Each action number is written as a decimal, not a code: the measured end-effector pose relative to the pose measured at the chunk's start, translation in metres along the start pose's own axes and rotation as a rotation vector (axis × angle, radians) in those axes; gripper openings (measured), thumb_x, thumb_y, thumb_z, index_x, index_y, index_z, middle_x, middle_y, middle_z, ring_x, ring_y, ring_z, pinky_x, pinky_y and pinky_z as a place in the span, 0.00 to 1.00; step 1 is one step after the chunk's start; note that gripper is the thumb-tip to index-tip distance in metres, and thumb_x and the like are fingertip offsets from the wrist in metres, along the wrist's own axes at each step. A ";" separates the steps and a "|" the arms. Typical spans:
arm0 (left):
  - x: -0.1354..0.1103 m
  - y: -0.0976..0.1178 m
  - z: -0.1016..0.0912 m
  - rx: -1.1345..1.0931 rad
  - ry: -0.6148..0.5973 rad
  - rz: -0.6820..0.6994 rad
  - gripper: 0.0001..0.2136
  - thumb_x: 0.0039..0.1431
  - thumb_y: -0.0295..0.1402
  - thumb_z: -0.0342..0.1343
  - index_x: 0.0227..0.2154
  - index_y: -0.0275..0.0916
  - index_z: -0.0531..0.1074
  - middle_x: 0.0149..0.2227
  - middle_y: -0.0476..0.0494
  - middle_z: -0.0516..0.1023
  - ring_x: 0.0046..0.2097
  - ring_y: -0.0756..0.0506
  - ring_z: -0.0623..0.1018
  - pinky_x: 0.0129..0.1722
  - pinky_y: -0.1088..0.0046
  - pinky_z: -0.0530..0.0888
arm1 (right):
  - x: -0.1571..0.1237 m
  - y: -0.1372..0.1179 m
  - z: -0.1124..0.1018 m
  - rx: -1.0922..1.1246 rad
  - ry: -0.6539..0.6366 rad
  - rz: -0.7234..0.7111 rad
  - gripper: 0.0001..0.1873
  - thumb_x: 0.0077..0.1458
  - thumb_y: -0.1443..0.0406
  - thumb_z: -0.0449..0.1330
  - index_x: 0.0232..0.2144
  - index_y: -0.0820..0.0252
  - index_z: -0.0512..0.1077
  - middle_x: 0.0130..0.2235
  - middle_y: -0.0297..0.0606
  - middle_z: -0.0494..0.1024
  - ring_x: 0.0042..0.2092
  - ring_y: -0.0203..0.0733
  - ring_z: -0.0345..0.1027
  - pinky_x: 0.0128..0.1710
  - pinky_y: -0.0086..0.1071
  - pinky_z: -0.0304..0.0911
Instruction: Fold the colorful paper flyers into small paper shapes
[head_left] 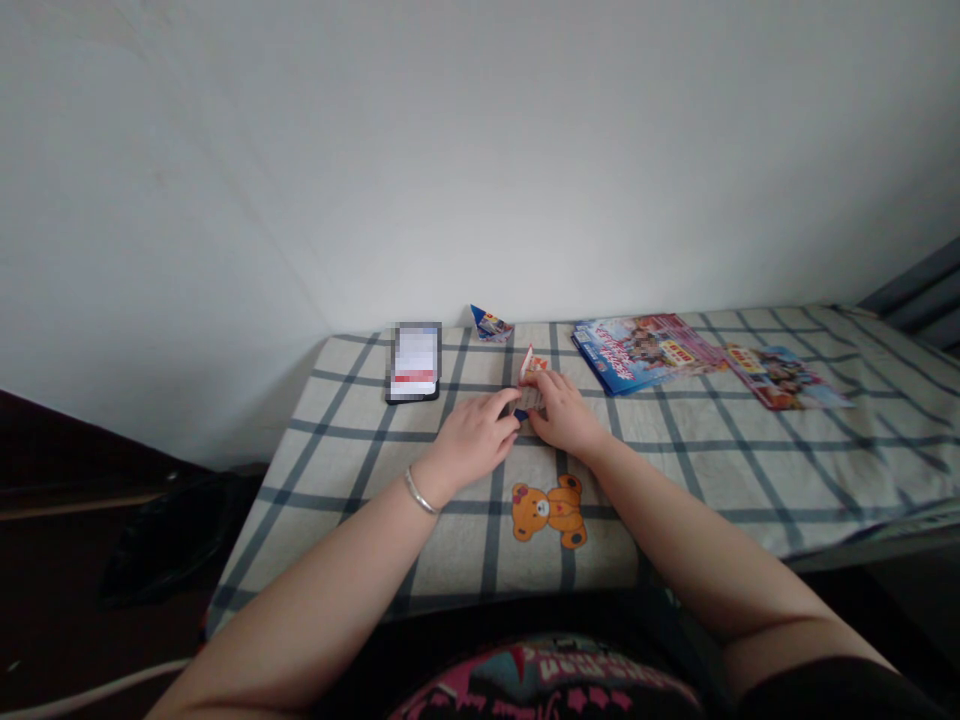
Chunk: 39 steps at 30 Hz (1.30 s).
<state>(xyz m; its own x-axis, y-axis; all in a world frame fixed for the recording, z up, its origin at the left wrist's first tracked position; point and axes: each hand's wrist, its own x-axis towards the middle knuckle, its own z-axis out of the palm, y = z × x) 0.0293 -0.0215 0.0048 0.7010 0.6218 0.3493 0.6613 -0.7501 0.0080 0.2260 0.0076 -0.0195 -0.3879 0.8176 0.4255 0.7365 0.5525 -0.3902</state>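
A small piece of folded printed paper [531, 397], whitish with red and blue parts, lies on the checked tablecloth between my hands. My left hand [478, 432], with a silver bangle at the wrist, has its fingers closed on the paper's left edge. From the right, my right hand [562, 408] bends its fingers over the paper and presses on it. The two hands nearly touch, and their fingers hide much of the paper. Close to the wall behind them sits another folded paper piece [491, 325], blue and multicoloured, with a pointed corner.
A phone [415, 362] with its screen lit lies to the left. On the right are a stack of colourful leaflets [637, 350] and another leaflet [787, 378] beside it. The checked tablecloth [345, 450] bears a bear picture [551, 512] near the front edge. A white wall [480, 180] stands behind.
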 end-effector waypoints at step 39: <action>0.001 0.005 0.007 0.042 0.046 -0.040 0.07 0.59 0.28 0.53 0.40 0.36 0.73 0.56 0.37 0.70 0.49 0.39 0.75 0.46 0.57 0.75 | -0.004 -0.001 -0.013 -0.253 -0.112 0.080 0.28 0.55 0.61 0.55 0.57 0.63 0.65 0.57 0.49 0.69 0.58 0.53 0.60 0.58 0.47 0.57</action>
<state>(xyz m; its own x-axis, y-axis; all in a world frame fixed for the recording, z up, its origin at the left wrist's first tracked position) 0.0353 -0.0232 -0.0018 0.6611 0.6394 0.3925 0.7000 -0.7140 -0.0158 0.2343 0.0021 -0.0101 -0.3714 0.8777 0.3030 0.8768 0.4388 -0.1964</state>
